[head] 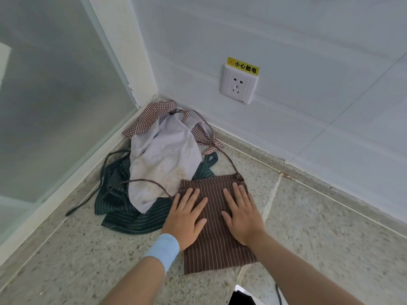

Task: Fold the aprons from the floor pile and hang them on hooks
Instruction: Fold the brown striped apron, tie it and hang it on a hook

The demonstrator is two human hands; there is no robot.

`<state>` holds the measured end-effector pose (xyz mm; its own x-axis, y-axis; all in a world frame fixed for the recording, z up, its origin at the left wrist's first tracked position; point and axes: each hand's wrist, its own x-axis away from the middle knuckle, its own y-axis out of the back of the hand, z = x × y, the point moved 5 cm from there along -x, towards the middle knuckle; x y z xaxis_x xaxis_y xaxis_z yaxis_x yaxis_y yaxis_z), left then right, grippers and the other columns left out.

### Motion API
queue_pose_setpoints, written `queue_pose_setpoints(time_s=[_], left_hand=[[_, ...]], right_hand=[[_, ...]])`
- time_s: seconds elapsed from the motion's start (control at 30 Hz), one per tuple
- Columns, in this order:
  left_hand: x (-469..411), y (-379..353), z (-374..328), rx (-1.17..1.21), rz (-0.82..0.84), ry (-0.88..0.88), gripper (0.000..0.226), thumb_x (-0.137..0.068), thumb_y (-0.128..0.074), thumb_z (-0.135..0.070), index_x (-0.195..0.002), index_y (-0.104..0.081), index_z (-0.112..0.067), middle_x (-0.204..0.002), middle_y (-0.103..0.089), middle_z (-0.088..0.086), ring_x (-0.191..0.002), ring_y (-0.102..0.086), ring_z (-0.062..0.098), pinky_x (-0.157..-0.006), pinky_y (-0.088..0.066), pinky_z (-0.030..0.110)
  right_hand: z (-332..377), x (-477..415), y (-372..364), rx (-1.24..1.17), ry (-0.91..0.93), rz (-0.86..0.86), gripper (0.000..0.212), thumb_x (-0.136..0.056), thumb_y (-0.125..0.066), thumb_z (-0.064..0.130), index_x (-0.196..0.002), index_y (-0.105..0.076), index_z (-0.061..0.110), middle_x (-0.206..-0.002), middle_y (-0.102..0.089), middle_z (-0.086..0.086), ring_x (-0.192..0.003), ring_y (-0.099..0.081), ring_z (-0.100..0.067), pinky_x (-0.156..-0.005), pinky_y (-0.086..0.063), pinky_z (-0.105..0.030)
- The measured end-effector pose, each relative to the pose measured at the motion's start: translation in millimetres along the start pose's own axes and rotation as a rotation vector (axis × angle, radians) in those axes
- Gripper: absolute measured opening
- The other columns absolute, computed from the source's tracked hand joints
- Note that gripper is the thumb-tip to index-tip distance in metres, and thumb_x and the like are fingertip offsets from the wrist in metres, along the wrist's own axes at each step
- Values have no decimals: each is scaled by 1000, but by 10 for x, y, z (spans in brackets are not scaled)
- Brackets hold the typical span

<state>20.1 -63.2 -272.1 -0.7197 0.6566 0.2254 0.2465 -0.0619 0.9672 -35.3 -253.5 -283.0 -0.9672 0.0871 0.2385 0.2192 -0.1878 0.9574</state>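
Counted: one folded brown striped apron point(217, 225) flat on the speckled floor point(308, 238), plus a loose pile of three more in the corner: white checked apron point(164, 159) on top, green striped apron point(127, 214) under it, red-brown checked apron point(154, 116) at the back against the wall. Could be more buried, can't tell. One wall socket point(239, 85) with one yellow warning label point(243, 66) above it.

Both hands palm-down on the brown apron, fingers spread, flat, gripping nothing. Left hand point(186, 220) sits on its left edge, partly over the green one's corner; blue wristband point(163, 249) on that wrist. Right hand point(242, 213) is on the upper right part, fingertips near the gathered corner where the strap joins. Forearms come in from the bottom edge, roughly parallel.

Brown strap point(141, 181) loops back across the pile; its route under the white cloth is hidden. Dark object point(241, 298) at the bottom edge is cut off, unidentifiable. Frosted glass panel point(55, 106) on the left; nothing readable behind it.
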Motion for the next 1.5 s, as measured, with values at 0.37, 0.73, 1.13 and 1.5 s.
queue_pose_setpoints(time_s=[0.37, 0.73, 1.13, 1.5], left_hand=[[294, 163, -538, 61, -34, 9, 48, -101, -34, -40, -143, -49, -23, -156, -39, 2, -145, -32, 23, -121, -22, 46], [579, -17, -509, -57, 26, -106, 55, -74, -80, -28, -126, -64, -22, -131, -61, 4, -121, -54, 26, -98, -49, 41], [910, 81, -593, 117, 255, -62, 67, -92, -55, -35, -153, -29, -25, -153, -28, -2, -142, -23, 24, -115, -29, 38], [899, 442, -320, 667, 303, 190, 32, -94, -45, -30, -78, -62, -7, -67, -53, 1, -59, -48, 14, -58, -34, 29]], right_hand=[[177, 337, 74, -6, -7, -67, 63, -102, -23, 41, -158, -17, 14, -166, -6, -11, -154, -2, -28, -121, -7, -45], [143, 777, 147, 130, 74, 8, 59, -88, -51, 26, -144, -43, 11, -147, -42, -20, -136, -39, -40, -113, -34, -48], [235, 1161, 193, 71, 113, 226, 60, -89, -51, 32, -145, -42, 14, -148, -36, -7, -134, -37, -27, -105, -43, -40], [142, 1201, 650, -156, 70, 248, 18, -88, -50, 30, -72, -43, 28, -72, -56, 4, -70, -56, -18, -64, -47, -28]])
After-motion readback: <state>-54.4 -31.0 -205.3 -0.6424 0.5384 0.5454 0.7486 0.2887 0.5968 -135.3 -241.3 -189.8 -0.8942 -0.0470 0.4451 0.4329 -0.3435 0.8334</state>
